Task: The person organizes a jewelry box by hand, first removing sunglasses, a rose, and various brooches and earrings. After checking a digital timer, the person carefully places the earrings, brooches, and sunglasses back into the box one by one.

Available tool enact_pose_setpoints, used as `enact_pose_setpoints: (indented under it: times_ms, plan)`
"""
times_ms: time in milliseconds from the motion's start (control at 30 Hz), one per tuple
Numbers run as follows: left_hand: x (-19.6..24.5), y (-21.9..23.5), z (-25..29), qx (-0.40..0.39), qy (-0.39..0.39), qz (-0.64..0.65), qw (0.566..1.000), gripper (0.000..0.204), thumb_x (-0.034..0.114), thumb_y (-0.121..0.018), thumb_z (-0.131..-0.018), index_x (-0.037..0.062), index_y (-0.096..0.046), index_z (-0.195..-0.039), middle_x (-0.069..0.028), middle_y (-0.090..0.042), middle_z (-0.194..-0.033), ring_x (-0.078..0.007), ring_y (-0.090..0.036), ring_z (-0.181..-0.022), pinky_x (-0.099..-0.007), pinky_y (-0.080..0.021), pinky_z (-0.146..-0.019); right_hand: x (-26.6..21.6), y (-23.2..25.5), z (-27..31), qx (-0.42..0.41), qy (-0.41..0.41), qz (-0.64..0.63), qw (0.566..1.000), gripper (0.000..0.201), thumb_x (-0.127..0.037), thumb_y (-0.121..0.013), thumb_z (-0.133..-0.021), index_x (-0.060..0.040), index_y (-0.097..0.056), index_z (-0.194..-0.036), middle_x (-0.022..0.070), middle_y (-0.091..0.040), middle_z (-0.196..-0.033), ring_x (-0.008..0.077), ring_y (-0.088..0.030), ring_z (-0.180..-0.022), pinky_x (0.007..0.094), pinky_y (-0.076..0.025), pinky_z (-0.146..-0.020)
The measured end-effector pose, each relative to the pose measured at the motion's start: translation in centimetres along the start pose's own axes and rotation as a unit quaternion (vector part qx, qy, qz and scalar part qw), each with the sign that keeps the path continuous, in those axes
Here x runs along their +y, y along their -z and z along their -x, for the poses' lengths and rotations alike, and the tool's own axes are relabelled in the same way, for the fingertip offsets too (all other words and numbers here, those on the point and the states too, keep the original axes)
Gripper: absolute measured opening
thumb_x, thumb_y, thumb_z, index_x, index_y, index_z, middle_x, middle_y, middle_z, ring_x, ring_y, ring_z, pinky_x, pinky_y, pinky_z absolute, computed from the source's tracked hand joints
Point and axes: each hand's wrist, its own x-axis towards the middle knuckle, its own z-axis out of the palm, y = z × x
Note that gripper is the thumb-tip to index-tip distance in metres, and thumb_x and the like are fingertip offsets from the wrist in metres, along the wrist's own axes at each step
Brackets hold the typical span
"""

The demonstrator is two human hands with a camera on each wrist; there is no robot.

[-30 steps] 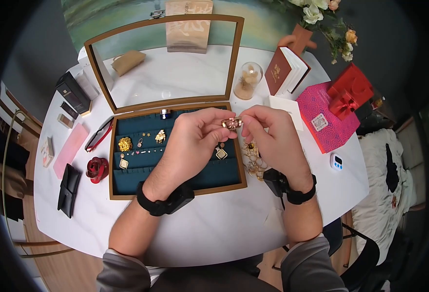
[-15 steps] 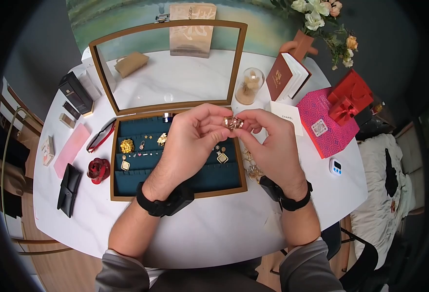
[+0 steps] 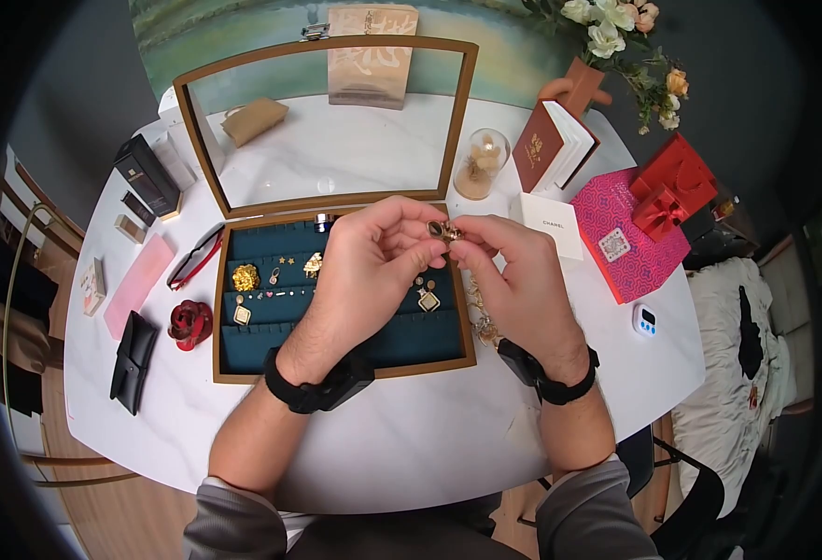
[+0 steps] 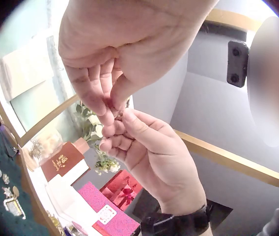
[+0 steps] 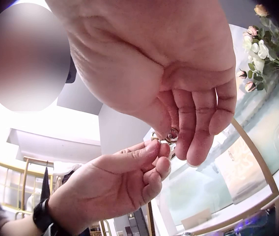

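Note:
A small gold-coloured piece of jewellery with dark parts is held between both hands above the right part of a wooden box lined in dark green. The left hand pinches its left side with thumb and fingers, and the right hand pinches the other side. In the right wrist view a gold ring-like part shows between the fingertips. Inside the box lie a gold flower-like piece, a square earring and several small studs. More gold jewellery lies right of the box, partly behind the right hand.
The box's glass lid stands raised. To the right are a white box, a pink box and a glass dome. Glasses, a red rose and a black case lie to the left.
The jewellery piece has turned between the fingers, showing a dark face now. The right hand has shifted slightly left, and its fingertips are closer to the left hand's.

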Motion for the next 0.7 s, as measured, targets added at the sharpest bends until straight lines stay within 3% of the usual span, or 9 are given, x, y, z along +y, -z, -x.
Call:
enact_pose_setpoints:
  times_ms: [300, 467, 700]
  plan:
    - [0.42, -0.02, 0.09, -0.011, -0.005, -0.045, 0.999, 0.025, -0.007, -0.072, -0.101, -0.0059, -0.070, -0.126, -0.0090, -0.079, -0.108, -0.0114, -0.076, -0.098, -0.0261, -0.063, -0.089, -0.14, -0.03, -0.07, 0.010, 0.012, 0.025, 1.000, 0.017, 0.001, -0.074, -0.095, 0.0024, -0.071, -0.112, 0.0147, -0.073, -0.091, 0.0280, -0.073, -0.080, 0.0365, -0.056, -0.071]
    - [-0.23, 0.31, -0.19, 0.003, -0.018, -0.033, 0.999, 0.025, -0.008, -0.071, -0.101, -0.0069, -0.068, -0.126, -0.0107, -0.080, -0.111, -0.0142, -0.078, -0.101, -0.0281, -0.064, -0.093, 0.11, -0.14, -0.33, 0.056, 0.046, 0.033, 0.997, 0.030, 0.006, -0.072, -0.094, -0.0008, -0.071, -0.123, 0.0122, -0.074, -0.099, 0.0253, -0.073, -0.086, 0.0353, -0.056, -0.075]
    - [-0.34, 0.35, -0.32, 0.026, -0.007, -0.010, 1.000, 0.025, -0.008, -0.069, -0.102, -0.0059, -0.066, -0.127, -0.0105, -0.080, -0.111, -0.0152, -0.078, -0.101, -0.0266, -0.064, -0.089, 0.31, -0.16, -0.31, 0.064, 0.051, -0.007, 0.997, 0.041, 0.008, -0.070, -0.093, -0.0030, -0.069, -0.132, 0.0109, -0.076, -0.105, 0.0220, -0.074, -0.090, 0.0347, -0.056, -0.078]
